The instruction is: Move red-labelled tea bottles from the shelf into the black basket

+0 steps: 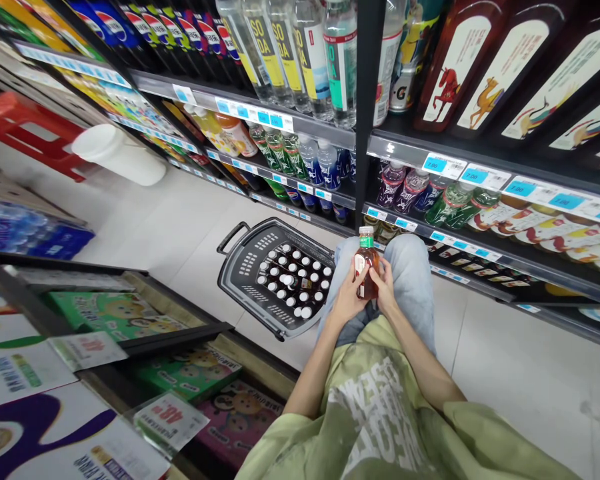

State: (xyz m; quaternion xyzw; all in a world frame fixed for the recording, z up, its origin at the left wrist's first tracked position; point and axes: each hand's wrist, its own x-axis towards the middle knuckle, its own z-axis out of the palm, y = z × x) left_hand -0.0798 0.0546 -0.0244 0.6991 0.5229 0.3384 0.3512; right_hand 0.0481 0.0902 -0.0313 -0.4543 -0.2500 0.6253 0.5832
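Observation:
Both hands are wrapped around a small bottle [365, 263] of amber-brown drink with a white cap, a green neck band and a pale label. My left hand [351, 293] grips its left side, and my right hand [384, 288] its lower right side. The bottle stands upright above my lap, between my knees. To the left on the floor is a dark grey shopping basket [240, 290], holding many white-capped dark bottles [293, 277] packed close together.
Drink shelves [325, 130] run along the front, with soda water bottles [305, 57] and large brown bottles [455, 60]. A white bucket [125, 157] and a red plastic stool [30, 133] are far left. Boxed goods [120, 313] fill a display rack at lower left.

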